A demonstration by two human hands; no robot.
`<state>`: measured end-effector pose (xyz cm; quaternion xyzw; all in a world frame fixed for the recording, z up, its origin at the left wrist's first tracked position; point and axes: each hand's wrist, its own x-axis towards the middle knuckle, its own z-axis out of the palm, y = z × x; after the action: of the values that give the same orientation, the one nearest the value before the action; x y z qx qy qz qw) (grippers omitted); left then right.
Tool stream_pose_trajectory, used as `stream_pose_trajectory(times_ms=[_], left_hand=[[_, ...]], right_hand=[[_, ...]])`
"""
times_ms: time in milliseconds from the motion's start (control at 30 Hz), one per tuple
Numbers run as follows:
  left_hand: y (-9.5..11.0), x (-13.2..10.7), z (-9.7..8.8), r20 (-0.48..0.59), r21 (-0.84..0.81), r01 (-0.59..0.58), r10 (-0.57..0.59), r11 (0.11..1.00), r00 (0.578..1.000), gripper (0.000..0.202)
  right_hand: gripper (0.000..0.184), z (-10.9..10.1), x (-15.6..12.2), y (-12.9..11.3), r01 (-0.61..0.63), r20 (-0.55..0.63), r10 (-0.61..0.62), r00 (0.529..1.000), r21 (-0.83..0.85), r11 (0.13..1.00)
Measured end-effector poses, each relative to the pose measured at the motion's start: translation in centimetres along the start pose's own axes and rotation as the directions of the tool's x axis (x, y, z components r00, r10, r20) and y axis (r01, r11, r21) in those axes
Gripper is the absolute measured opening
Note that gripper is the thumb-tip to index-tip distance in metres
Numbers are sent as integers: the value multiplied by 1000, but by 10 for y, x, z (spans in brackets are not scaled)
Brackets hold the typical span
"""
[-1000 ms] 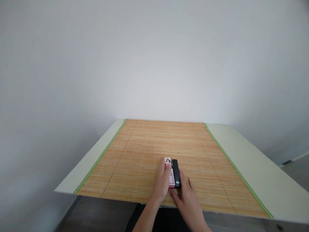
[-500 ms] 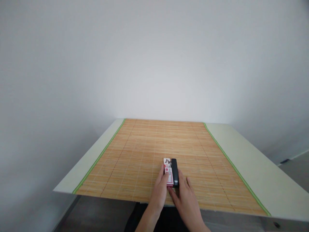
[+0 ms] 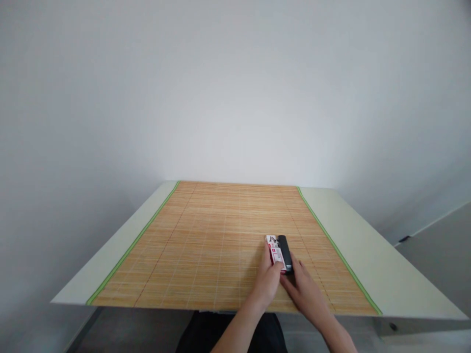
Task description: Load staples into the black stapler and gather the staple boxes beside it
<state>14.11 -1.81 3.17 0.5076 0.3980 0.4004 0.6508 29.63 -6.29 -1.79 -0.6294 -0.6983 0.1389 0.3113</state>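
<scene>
A small red-and-white printed box [image 3: 274, 252] lies on a bamboo mat [image 3: 217, 240], with a black oblong device [image 3: 285, 253] right beside it on its right. My left hand [image 3: 268, 282] rests on the near end of the box, fingers closed along its left side. My right hand [image 3: 304, 291] touches the near end of the black device, fingers curled round it. The near parts of both items are hidden under my hands.
The mat has green edge strips and covers the middle of a pale table [image 3: 371, 255]. A plain white wall rises behind. Grey floor shows at the right, and the table's near edge runs just under my wrists.
The view has swung left, so the box, device and hands now sit further right in the picture. Both hands stay on the two items, which look slightly turned.
</scene>
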Motion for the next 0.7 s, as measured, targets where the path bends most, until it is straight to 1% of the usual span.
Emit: stream_pose_trajectory(times_ms=[67,133,200,267,367,533,633,700], left_hand=[[2,10,19,73,27,-11,9,1000,997,87],[4,19,34,134,37,-31,25,999,991,92],[3,25,45,179,30,-50,44,998,983,97],[2,28,51,211,18,-61,56,998,976,100],[-4,32,54,226,5,-45,43,999,973,103],[-18,39,55,221,-74,2,15,997,975,104],[-24,44,56,198,-82,-25,41,996,979,104],[-28,46,55,177,-11,-64,65,998,982,100]], right_hand=[[69,-19,0,25,-19,20,19,1000,-16,1000],[68,-35,-1,46,-44,31,44,999,-21,999],[68,-46,-2,62,-61,40,62,997,-28,998],[69,-53,-3,72,-71,45,72,996,-34,997],[69,-56,-4,76,-73,39,74,997,-25,997],[64,-53,-4,72,-64,15,64,998,-1,998],[64,-53,-4,70,-58,-10,59,998,15,998],[66,-53,-5,71,-60,-13,60,998,24,998]])
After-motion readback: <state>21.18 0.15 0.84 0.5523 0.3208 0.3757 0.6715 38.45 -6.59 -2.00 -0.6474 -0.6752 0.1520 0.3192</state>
